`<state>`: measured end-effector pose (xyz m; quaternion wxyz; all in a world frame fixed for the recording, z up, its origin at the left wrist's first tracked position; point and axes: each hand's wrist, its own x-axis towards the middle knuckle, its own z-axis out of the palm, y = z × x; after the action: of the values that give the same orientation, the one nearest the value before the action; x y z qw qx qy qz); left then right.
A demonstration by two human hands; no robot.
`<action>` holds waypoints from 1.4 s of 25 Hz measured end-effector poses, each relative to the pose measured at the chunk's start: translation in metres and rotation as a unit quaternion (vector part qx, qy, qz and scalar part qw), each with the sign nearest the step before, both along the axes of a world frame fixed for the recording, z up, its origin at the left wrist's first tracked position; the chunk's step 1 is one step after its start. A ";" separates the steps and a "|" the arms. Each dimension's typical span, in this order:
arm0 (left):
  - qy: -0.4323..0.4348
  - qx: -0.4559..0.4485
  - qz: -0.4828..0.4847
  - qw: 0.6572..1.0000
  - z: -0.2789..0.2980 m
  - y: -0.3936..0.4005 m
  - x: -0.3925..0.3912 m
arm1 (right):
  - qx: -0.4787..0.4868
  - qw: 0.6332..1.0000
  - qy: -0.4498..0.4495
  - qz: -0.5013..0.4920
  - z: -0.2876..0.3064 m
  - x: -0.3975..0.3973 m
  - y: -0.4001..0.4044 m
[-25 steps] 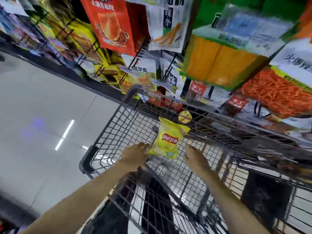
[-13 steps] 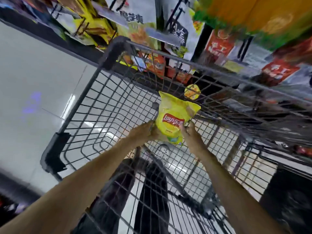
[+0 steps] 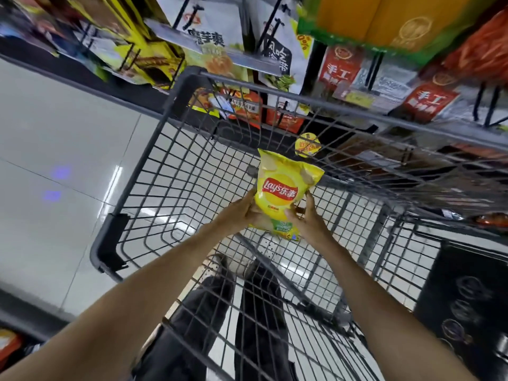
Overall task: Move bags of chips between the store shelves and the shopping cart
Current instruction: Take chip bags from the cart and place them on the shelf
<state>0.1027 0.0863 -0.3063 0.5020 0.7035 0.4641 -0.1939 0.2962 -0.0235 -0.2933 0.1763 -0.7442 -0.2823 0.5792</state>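
A shop aisle: far racks (image 3: 275, 61) crowded with hanging snack packets (image 3: 341, 70), price strips along the shelf edges, a wire cart (image 3: 176, 149) near, glossy pale floor tiles (image 3: 55, 160) left.

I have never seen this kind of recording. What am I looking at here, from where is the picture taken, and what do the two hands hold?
There is no machine here. A person wears a wide-angle camera on the head, and it looks forward and down, so you see that person's own two bare arms reaching out from the bottom of the picture.

The left hand and the right hand together grip one yellow Lay's chip bag, one hand on each side of its lower part. The bag is held upright inside the basket of a grey wire shopping cart. No other goods show in the basket. Through the mesh you see the person's dark trousers and the shiny floor.

Beyond the cart stand the store shelves, hung with snack packets in red, white, yellow and orange.
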 end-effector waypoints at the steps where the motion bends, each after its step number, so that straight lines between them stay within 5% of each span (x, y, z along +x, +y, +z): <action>1: -0.009 -0.007 0.004 1.000 0.004 -0.002 -0.003 | -0.002 1.000 -0.007 -0.011 0.008 -0.002 -0.004; 10: -0.084 0.001 0.013 0.996 0.098 -0.014 -0.025 | 0.054 0.992 -0.059 -0.103 0.112 -0.038 -0.035; 21: -0.242 0.122 -0.134 0.953 0.270 -0.020 -0.018 | 0.205 0.944 -0.147 -0.215 0.303 -0.069 -0.099; 35: -0.399 0.121 -0.312 0.853 0.455 -0.253 0.154 | 0.261 0.818 -0.295 -0.419 0.471 0.011 -0.362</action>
<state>0.2562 -0.1664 0.1486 0.4681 0.8835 -0.0005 0.0149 0.3073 -0.3858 0.1779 0.4981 -0.8517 -0.1224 0.1072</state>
